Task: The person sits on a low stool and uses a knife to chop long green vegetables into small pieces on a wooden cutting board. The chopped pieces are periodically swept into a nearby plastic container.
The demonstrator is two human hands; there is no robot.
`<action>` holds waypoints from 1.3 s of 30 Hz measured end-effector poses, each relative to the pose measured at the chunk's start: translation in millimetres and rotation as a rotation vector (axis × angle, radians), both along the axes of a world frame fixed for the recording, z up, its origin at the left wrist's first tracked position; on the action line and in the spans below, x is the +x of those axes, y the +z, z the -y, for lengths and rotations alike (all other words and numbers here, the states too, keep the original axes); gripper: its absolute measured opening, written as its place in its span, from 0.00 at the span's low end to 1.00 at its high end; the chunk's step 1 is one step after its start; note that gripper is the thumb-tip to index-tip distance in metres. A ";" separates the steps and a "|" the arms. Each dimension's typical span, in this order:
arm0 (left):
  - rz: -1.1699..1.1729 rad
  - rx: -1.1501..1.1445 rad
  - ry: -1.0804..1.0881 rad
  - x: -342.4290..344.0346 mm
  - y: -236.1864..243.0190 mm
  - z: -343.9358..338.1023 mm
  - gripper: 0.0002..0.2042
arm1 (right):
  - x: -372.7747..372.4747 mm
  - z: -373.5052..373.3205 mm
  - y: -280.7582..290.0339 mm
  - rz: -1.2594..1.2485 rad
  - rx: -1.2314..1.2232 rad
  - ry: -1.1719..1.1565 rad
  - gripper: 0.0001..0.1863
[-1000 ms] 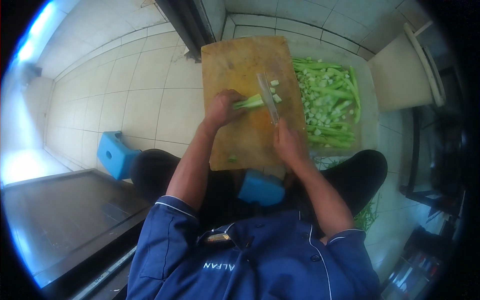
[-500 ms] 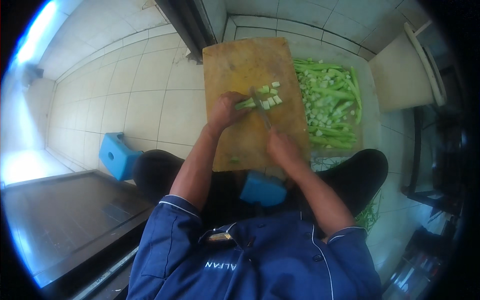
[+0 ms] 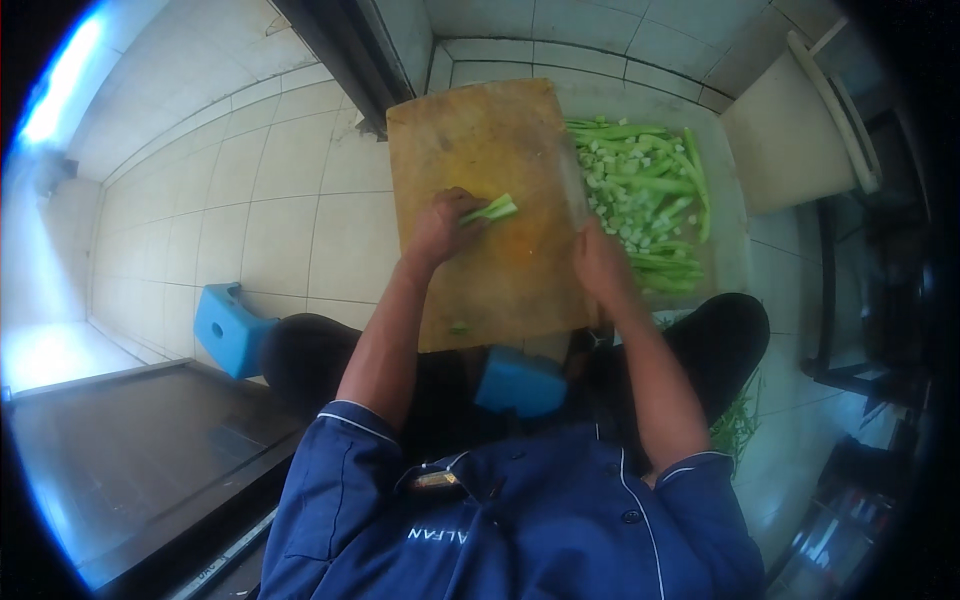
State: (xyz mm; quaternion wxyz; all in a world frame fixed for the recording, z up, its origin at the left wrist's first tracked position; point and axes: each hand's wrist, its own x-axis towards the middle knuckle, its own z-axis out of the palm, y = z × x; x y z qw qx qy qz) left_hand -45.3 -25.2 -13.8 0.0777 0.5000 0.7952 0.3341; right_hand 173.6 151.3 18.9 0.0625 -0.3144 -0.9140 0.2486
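Note:
My left hand holds a short green vegetable stalk down on a worn wooden cutting board lying on the tiled floor. My right hand grips a knife whose blade points away from me along the board's right edge, next to the pile of chopped green pieces. That pile lies on a pale tray right of the board, with longer stalks among the cut bits. One small green piece rests near the board's near edge.
A blue plastic stool stands to my left and another blue stool sits under me. A cream bin stands at the far right. More green stalks lie by my right knee. A dark metal surface fills the lower left.
The cut pieces that lay on the board have been swept right onto the pile. My right hand and knife moved to the board's right edge; my left hand still holds the stalk.

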 end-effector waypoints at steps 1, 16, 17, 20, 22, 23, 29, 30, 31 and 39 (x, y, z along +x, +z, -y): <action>-0.020 0.021 0.001 4.6 -2.1 -5.0 0.16 | 0.7 8.9 1.4 0.007 -0.009 0.024 0.11; -0.064 0.080 0.051 10.7 -17.6 -6.9 0.16 | -7.1 56.2 8.5 0.159 -0.030 0.136 0.13; -0.065 0.089 0.052 9.6 -19.2 -9.0 0.17 | -5.9 58.7 10.5 0.163 -0.028 0.145 0.12; -0.041 0.085 0.052 9.9 -19.1 -6.2 0.18 | -4.0 59.9 -1.8 0.209 -0.015 0.174 0.12; -0.050 0.085 0.028 4.7 -11.8 -6.7 0.18 | -4.3 53.9 -8.7 0.204 -0.010 0.175 0.11; -0.068 0.080 0.014 1.3 -9.1 -2.2 0.18 | -6.3 54.4 -2.9 0.183 -0.020 0.176 0.11; 0.070 -0.043 0.001 -9.0 1.5 14.3 0.17 | -10.1 70.0 17.6 0.188 -0.078 0.208 0.12; 0.090 -0.071 0.001 -9.3 2.8 13.4 0.16 | -10.5 71.4 12.7 0.217 -0.076 0.214 0.12; 0.094 -0.060 0.003 -7.8 3.7 13.1 0.15 | -10.1 70.7 5.2 0.224 -0.062 0.217 0.12; 0.211 -0.033 0.082 -8.0 4.2 15.0 0.14 | -12.0 79.3 14.9 0.288 -0.115 0.289 0.13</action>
